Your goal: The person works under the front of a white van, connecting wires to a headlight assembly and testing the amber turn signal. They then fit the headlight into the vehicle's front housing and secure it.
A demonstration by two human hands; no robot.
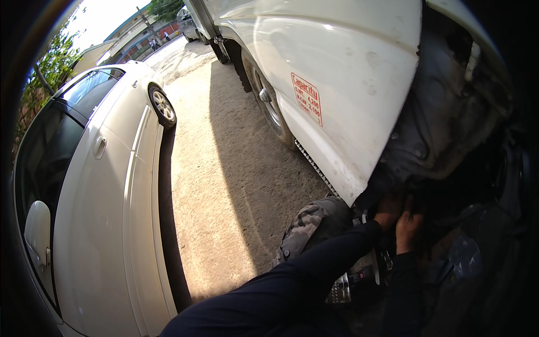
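Observation:
Both my hands reach into a dark, grimy recess of a white truck, just past the lower corner of its white body panel. My left hand lies close against that corner, its dark sleeve crossing from the lower edge. Right beside it is my right hand, a little nearer to me. The fingers of both hands vanish in shadow among dark parts, so what they touch is hidden. Above them hangs a dirty grey moulded part. Below the left wrist a perforated metal plate catches the light.
A clear plastic bag lies in the dark to the right. A camouflage-clad knee shows beside the panel's lower edge. A light-coloured car is parked along the left. Between the vehicles runs rough concrete ground. The truck's wheel stands farther off.

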